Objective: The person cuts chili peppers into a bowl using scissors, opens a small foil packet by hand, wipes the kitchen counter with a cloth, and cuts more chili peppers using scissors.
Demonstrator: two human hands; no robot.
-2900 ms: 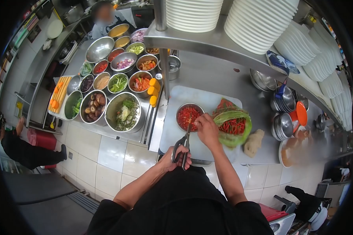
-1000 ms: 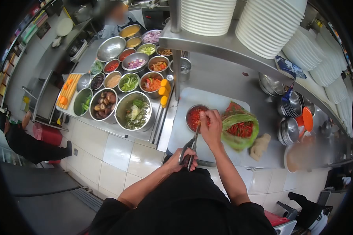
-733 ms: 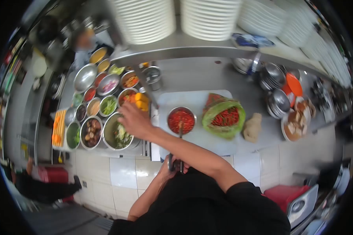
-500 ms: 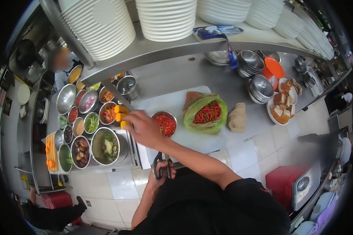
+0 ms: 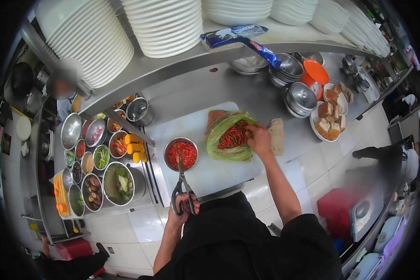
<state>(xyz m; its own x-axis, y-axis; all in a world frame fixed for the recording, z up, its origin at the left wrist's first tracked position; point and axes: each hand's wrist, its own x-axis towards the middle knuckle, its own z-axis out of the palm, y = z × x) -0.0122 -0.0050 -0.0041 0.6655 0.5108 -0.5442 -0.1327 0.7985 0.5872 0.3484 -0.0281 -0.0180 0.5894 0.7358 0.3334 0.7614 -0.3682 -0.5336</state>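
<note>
My left hand (image 5: 184,208) is closed round the handles of black-handled scissors (image 5: 181,179). The blades point away from me into a steel bowl (image 5: 196,164) of chopped red chili (image 5: 185,154), at the left of a white cutting board (image 5: 214,176). At the right of the board, a green plastic bag (image 5: 214,143) stands open, full of whole red chilies (image 5: 233,136). My right hand (image 5: 260,140) is at the bag's right edge with its fingertips in among the chilies; what they grip, if anything, is too small to name. A beige cloth-like lump (image 5: 276,136) lies right of the bag.
Steel bowls of cut vegetables and mushrooms (image 5: 93,192) stand at the left, beside yellow-capped bottles (image 5: 135,148). A shelf (image 5: 149,77) with stacked white plates (image 5: 163,28) overhangs the counter. At the right are stacked bowls (image 5: 301,97) and bread-like chunks (image 5: 329,120). People stand farther off.
My right hand has gone from the chili bowl leftward towards the bottles, then back right to the chili bag. The view has turned rightward. The scissors stay in my left hand.
</note>
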